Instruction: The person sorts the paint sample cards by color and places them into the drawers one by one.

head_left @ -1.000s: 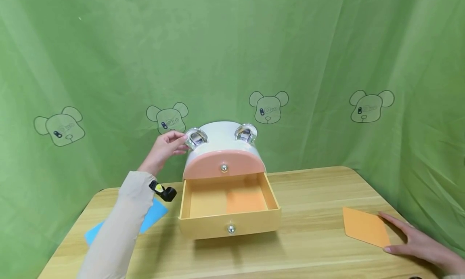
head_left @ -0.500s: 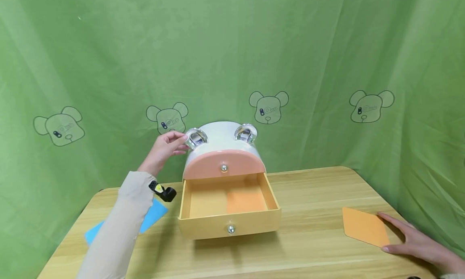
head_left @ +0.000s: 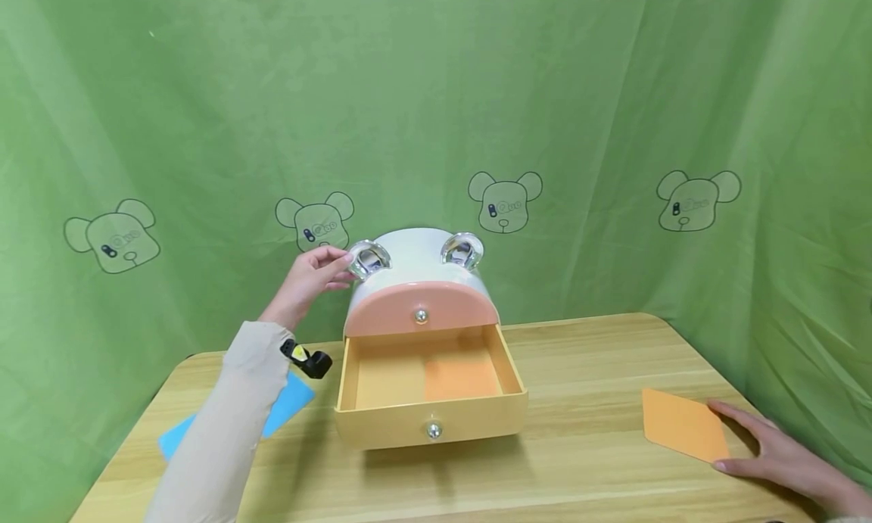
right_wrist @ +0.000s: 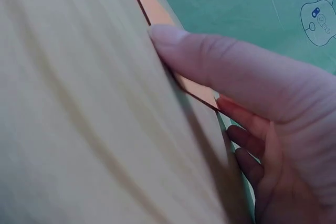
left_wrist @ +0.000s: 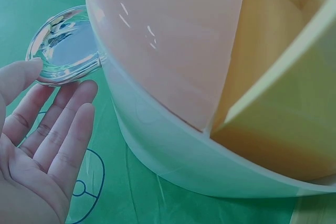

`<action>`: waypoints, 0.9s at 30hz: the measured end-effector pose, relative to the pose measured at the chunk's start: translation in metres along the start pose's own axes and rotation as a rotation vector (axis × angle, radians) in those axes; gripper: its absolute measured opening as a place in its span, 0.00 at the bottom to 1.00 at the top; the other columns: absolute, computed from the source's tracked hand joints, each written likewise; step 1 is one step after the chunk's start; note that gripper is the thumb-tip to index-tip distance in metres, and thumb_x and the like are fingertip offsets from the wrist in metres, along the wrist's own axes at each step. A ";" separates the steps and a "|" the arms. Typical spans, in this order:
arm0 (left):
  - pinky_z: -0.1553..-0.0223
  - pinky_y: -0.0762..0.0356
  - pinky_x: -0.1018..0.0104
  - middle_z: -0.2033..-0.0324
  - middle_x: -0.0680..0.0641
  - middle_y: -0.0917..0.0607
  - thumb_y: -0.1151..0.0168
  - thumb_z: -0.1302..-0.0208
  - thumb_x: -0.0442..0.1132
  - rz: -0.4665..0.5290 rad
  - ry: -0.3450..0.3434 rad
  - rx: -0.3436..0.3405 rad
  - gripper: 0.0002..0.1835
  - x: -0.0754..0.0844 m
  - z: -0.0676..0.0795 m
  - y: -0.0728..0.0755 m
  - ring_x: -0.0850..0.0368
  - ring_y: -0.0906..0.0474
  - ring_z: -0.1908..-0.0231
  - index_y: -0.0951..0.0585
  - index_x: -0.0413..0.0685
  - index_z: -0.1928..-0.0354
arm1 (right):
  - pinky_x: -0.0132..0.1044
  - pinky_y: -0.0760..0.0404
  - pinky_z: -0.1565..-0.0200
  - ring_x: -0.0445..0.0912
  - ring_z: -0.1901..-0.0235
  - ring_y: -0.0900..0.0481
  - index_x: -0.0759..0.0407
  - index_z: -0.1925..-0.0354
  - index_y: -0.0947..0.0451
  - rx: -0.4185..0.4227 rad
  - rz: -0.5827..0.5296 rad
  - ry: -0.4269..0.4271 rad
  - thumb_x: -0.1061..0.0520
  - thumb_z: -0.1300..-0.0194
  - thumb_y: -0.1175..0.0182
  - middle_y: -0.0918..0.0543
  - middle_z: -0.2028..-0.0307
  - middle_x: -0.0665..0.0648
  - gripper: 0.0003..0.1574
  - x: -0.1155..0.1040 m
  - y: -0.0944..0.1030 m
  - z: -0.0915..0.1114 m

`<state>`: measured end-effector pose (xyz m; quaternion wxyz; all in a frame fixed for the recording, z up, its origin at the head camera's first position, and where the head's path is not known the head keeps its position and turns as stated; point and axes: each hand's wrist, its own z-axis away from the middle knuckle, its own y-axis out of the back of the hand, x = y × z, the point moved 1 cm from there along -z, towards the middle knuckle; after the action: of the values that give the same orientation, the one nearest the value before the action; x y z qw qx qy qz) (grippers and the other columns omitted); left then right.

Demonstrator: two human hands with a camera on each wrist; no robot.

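Note:
A storage box [head_left: 420, 266] with a rounded white top, two shiny silver ears and a salmon upper drawer front stands at the table's back. Its yellow lower drawer [head_left: 432, 424] is pulled out, with a flat orange sheet [head_left: 461, 379] in its right half. My left hand [head_left: 306, 281] pinches the silver ear [left_wrist: 65, 45] on the box's left between thumb and fingertips. At the table's right, my right hand [head_left: 783, 455] holds an orange card [head_left: 684, 424] by its edges, thumb on the near side and fingers on the far side. The card lies flat or almost flat on the table.
Blue paper [head_left: 289, 406] lies at the table's left, partly under my left forearm in view. A black wrist camera [head_left: 309, 360] is strapped to my left sleeve. A green curtain [head_left: 579, 91] with bear drawings hangs behind the wooden table [head_left: 586, 462].
My right hand and the orange card have shifted very slightly left. The left hand stays at the silver ear, and the box and its drawer look unmoved.

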<state>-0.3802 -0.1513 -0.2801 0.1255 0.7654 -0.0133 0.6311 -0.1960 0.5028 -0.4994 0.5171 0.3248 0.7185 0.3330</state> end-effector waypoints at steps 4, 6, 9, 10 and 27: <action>0.56 0.18 0.67 0.65 0.54 0.16 0.41 0.35 0.42 -0.002 -0.002 -0.003 0.12 0.000 0.000 0.001 0.53 0.17 0.61 0.24 0.43 0.54 | 0.12 0.56 0.52 0.09 0.50 0.58 0.51 0.29 0.48 0.013 0.026 -0.007 0.54 0.47 0.31 0.43 0.36 0.39 0.54 -0.001 0.000 -0.001; 0.56 0.18 0.67 0.64 0.54 0.16 0.41 0.35 0.42 -0.005 -0.004 -0.003 0.12 0.000 0.000 0.001 0.53 0.17 0.61 0.24 0.43 0.54 | 0.08 0.57 0.60 0.09 0.52 0.58 0.57 0.29 0.47 0.010 0.024 -0.032 0.53 0.46 0.32 0.43 0.40 0.36 0.52 -0.003 0.001 -0.003; 0.56 0.18 0.67 0.64 0.53 0.16 0.41 0.35 0.42 -0.005 -0.003 0.000 0.13 0.000 0.000 0.001 0.47 0.18 0.57 0.25 0.42 0.54 | 0.07 0.57 0.60 0.08 0.53 0.57 0.65 0.32 0.45 -0.004 0.008 -0.059 0.51 0.43 0.34 0.45 0.43 0.31 0.49 -0.009 0.002 -0.006; 0.56 0.18 0.67 0.64 0.53 0.16 0.41 0.35 0.42 -0.008 -0.002 0.000 0.13 0.000 0.000 0.001 0.45 0.19 0.56 0.25 0.42 0.53 | 0.09 0.57 0.52 0.08 0.53 0.57 0.66 0.32 0.46 -0.012 -0.003 -0.060 0.52 0.42 0.35 0.44 0.41 0.34 0.48 -0.013 0.003 -0.007; 0.56 0.18 0.66 0.64 0.53 0.16 0.41 0.35 0.41 -0.004 0.002 0.007 0.13 0.000 0.000 0.000 0.56 0.18 0.62 0.25 0.42 0.54 | 0.16 0.43 0.46 0.20 0.39 0.49 0.52 0.31 0.41 -0.017 -0.060 0.275 0.59 0.48 0.33 0.41 0.35 0.34 0.48 -0.157 0.014 -0.063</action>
<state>-0.3797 -0.1512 -0.2805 0.1241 0.7652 -0.0095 0.6317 -0.2150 0.3745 -0.3901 0.4261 0.2503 0.7891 0.3648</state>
